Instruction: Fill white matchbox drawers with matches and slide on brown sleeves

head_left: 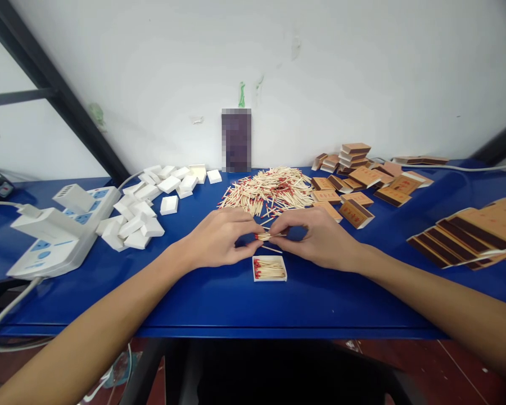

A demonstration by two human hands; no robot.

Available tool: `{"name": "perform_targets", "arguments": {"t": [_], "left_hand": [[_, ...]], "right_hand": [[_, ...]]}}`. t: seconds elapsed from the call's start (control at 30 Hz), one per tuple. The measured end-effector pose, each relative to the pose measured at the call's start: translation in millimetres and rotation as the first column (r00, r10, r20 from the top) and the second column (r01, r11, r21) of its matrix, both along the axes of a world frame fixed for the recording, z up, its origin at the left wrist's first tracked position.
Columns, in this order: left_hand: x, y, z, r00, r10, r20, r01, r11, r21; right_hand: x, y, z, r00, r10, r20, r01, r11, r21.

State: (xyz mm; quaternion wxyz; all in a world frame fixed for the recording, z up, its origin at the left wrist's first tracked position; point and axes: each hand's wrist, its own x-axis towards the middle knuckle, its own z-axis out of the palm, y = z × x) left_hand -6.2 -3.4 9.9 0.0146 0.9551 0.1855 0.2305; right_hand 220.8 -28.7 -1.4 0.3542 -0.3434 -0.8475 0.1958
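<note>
Small bundle of pale, red-tipped wooden matches point(263, 237): held just beyond an open white rectangular tray point(270, 279), part-filled with like matches, on the blue bench point(219, 306). Left hand point(223, 237): pinching the red-tipped end. Right hand point(316, 239): pinching the plain end. Long axis: left to right; heads point left. Step, as judged: aligning the bundle. Next move calls for: an even two-handed pinch, matches kept parallel.

**Slim and Bare**

My left hand point(221, 237) and right hand point(320, 236) are bare, with slender fingers point(243, 227). My left forearm point(113, 312) and right forearm point(430, 295) are bare too, long and smooth, tapering to narrow wrists point(365, 259). Lower down, darkness hides what I wear.
</note>
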Motion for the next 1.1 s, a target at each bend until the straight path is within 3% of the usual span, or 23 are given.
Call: {"name": "perform_targets", "arguments": {"t": [0.17,0.37,0.67,0.87,1.1], "left_hand": [[0.1,-8.0,5.8,0.998,-0.066,0.007,0.067,0.997,-0.025],[2.9,-15.0,1.9,0.992,-0.115,-0.047,0.111,0.989,-0.096],[1.6,-12.9,2.1,0.994,-0.105,-0.044,0.097,0.985,-0.146],[-0.4,-12.3,3.0,0.996,-0.085,-0.025,0.079,0.979,-0.188],[-5.8,-8.2,13.1,0.983,-0.048,-0.177,0.016,0.984,-0.175]], "right_hand": [[-1.3,-11.7,9.2,0.997,0.063,0.052,-0.06,0.997,-0.056],[-1.5,-18.3,11.5,0.976,0.149,0.162,-0.141,0.988,-0.056],[0.1,-17.2,10.1,0.96,0.185,0.209,-0.176,0.982,-0.062],[7.6,-14.0,21.7,0.941,0.197,0.276,-0.186,0.98,-0.068],[20.1,-9.3,31.3,0.921,0.203,0.332,-0.157,0.975,-0.16]]}}
